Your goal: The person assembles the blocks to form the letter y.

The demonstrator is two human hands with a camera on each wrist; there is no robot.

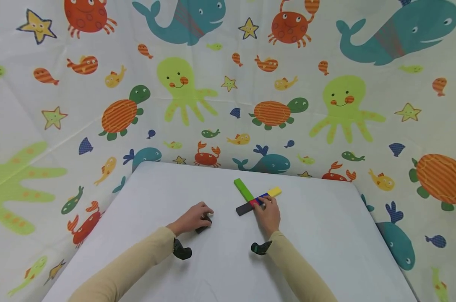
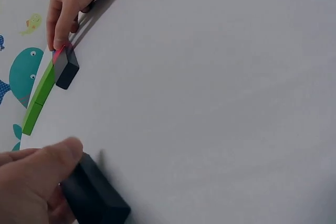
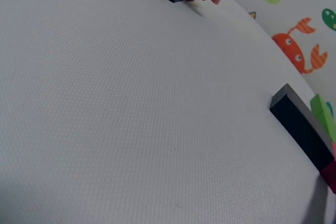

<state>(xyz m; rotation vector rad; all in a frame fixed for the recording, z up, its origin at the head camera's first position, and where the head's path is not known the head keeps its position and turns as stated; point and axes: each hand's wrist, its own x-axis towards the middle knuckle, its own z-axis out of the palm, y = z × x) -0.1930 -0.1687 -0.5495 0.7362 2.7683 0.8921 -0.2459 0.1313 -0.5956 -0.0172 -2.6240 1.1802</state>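
Observation:
My left hand (image 1: pixel 191 219) holds a black block (image 2: pixel 97 192) between thumb and fingers, close to the tabletop. My right hand (image 1: pixel 270 214) is at a group of coloured blocks, its thumb by a red block (image 1: pixel 254 203) and its fingertips on a blue block (image 1: pixel 264 196), which it seems to pinch. Beyond the blue one lies a yellow block (image 1: pixel 274 191). Another black block (image 1: pixel 244 209) extends from the red one toward the left. A green strip (image 1: pixel 244 190) with a seam across it runs from the red block to the back left. My right hand is out of the right wrist view.
The white table (image 1: pixel 167 188) carries the blocks. A cloth (image 1: pixel 220 92) printed with sea animals hangs behind and beside it. Dark wrist cameras (image 1: pixel 182 249) sit under both beige sleeves (image 1: pixel 133 260). Bare tabletop lies between the two hands.

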